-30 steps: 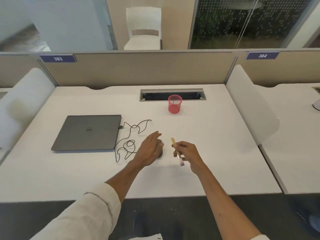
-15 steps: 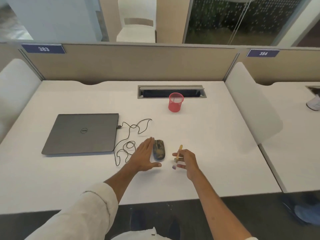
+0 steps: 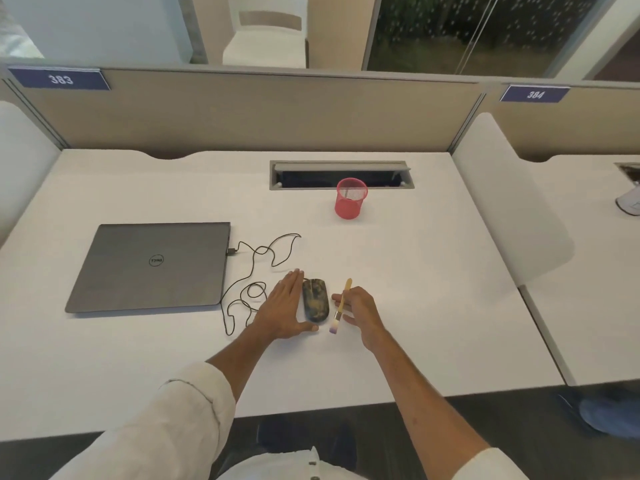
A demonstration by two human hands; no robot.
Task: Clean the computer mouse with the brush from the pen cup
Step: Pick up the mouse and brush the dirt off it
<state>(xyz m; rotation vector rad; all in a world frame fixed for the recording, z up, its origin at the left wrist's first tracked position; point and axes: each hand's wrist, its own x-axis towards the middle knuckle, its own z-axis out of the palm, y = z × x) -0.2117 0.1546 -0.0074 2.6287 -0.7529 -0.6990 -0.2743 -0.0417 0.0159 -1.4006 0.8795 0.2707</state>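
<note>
A dark mottled computer mouse lies on the white desk, its black cable looping left to the laptop. My left hand rests flat on the desk against the mouse's left side, fingers spread, thumb below the mouse. My right hand is just right of the mouse and pinches a small brush with a yellow wooden handle. The brush points bristles down and toward me, its pale purple tip near the desk, beside the mouse's near right corner. The red mesh pen cup stands farther back.
A closed grey laptop lies at the left with the mouse cable plugged into its right edge. An open cable tray slot runs behind the cup. Beige partitions and white side dividers border the desk.
My left hand slid off the top of the mouse to lie flat beside it, uncovering the mouse. The brush in my right hand swung bristles-down and came closer to the mouse.
</note>
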